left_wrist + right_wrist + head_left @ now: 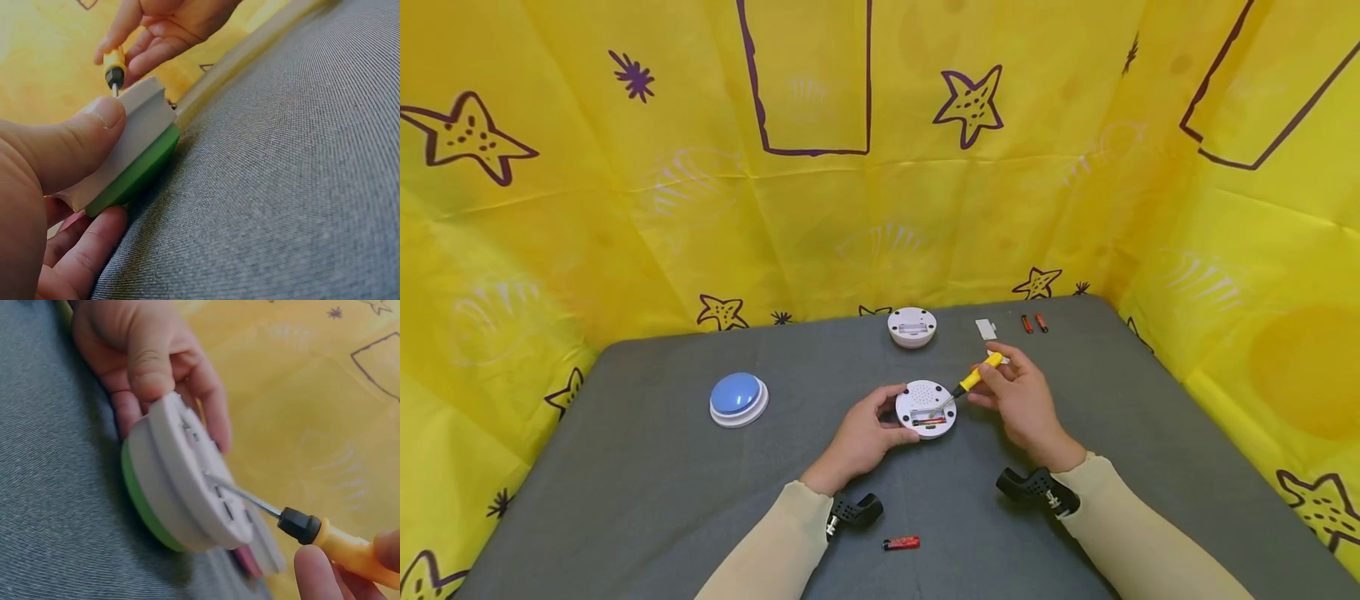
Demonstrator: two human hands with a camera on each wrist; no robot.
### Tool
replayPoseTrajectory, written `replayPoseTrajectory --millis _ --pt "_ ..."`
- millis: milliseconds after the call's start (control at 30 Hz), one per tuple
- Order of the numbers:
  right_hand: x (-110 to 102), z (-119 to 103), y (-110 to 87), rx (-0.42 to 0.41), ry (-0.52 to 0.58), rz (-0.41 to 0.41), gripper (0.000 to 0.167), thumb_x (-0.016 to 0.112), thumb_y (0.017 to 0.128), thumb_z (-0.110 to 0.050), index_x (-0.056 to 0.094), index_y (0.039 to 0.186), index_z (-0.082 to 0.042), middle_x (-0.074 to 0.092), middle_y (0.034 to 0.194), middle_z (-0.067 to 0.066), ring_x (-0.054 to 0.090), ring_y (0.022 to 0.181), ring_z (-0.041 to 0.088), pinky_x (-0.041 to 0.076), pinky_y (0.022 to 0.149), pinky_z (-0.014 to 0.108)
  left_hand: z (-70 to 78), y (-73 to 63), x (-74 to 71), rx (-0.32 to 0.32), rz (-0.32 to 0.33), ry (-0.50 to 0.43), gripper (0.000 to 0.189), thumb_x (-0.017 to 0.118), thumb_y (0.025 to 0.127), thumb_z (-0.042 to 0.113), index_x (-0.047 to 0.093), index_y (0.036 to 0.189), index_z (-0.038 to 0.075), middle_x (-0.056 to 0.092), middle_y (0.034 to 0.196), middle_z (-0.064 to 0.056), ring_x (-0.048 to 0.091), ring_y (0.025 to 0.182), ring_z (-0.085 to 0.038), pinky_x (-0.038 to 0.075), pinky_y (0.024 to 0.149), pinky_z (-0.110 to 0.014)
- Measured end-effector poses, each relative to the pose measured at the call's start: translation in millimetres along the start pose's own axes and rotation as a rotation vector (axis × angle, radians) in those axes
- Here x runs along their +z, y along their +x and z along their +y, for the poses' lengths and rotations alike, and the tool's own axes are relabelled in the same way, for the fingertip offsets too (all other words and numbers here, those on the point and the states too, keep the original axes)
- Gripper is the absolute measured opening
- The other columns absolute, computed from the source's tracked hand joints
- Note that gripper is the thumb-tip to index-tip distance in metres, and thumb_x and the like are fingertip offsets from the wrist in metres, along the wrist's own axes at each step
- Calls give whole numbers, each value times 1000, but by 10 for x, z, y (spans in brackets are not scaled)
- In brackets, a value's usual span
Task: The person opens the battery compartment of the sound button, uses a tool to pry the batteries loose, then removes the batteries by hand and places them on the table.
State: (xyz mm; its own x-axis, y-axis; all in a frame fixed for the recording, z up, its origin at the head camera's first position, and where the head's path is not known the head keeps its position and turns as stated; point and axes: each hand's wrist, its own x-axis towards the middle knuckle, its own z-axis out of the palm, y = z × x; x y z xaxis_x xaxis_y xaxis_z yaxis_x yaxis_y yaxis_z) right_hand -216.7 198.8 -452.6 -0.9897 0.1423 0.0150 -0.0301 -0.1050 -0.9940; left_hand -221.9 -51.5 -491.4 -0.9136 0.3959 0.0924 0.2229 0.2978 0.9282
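Note:
My left hand (859, 435) grips a round white push-button device (922, 392) by its edge, with the underside facing up. Its green top (140, 172) points down in the left wrist view. A red battery (929, 422) lies in the uncovered battery compartment. My right hand (1021, 402) holds a screwdriver (973, 377) by its yellow handle. In the right wrist view the metal shaft (250, 498) slants to the device's underside, its tip at the compartment. The exact contact of the tip is too small to tell.
A blue-topped button (735, 393) stands at left. Another upturned white button (912, 327), pink-topped, sits at the back, near a small white cover (986, 330). Two red batteries (1041, 322) lie at back right; a loose battery (901, 543) lies in front. Yellow cloth surrounds the grey table.

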Motion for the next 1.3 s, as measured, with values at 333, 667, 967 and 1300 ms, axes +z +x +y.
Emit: replayPoseTrajectory --millis 333,667,967,1300 --pt "-79 -204 -51 -87 -88 -16 45 64 98 -6 52 142 -7 56 113 25 66 91 24 57 73 45 -13 4 14 -18 5 10 74 88 77 21 54 142 12 61 132 -7 61 109 -16 49 90 -34" --pt "-164 -311 -235 -175 -254 -50 46 70 95 -12 56 139 -10 60 108 24 68 87 28 57 71 43 -40 -8 18 -12 18 -8 74 89 76 17 55 141 9 62 130 -7 58 115 -18 47 92 -35" --pt "-130 -201 -265 -199 -183 15 45 68 96 -8 55 139 -6 59 108 24 69 85 23 58 70 40 -27 18 -12 -10 -10 -31 74 88 77 14 54 142 9 62 131 -6 57 120 -18 44 98 -39" --pt "-107 -156 -243 -197 -168 16 45 68 95 -8 54 139 -6 59 109 23 68 86 25 58 70 41 -14 14 -37 -23 -16 -23 73 88 77 18 55 142 14 60 132 -4 57 121 -18 44 99 -42"
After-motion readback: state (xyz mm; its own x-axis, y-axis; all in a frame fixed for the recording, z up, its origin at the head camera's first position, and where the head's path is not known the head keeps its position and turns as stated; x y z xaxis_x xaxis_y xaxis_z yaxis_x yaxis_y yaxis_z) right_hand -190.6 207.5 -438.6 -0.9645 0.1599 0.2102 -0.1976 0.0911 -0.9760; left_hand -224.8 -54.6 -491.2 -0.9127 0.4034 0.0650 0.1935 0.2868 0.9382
